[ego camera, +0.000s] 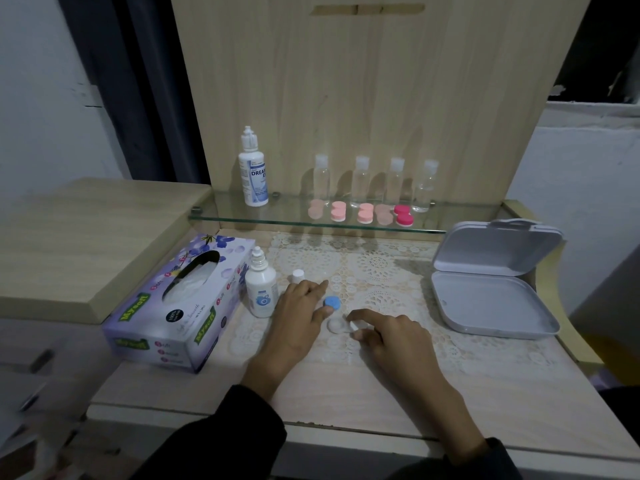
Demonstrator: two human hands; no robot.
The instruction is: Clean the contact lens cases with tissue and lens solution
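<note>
Domestic setting, consistent with a dressing table in a private room. Evidence: light wood-laminate desk (346,393) with upright back panel (346,81). Glass shelf (287,213) along its rear edge carries small clear bottles (361,181). Lace mat (381,265) covers the surface. Household tissue box (180,299) sits at the left edge. Dark curtain (138,81) hangs behind.

We see the left hand (298,317) stretched over the counter (381,386), thumb touching a blue cap (332,302). The right hand (391,337) pinches the white lens case (337,325) beside it. A solution bottle (260,289) stands by the tissue box (180,306).
</note>
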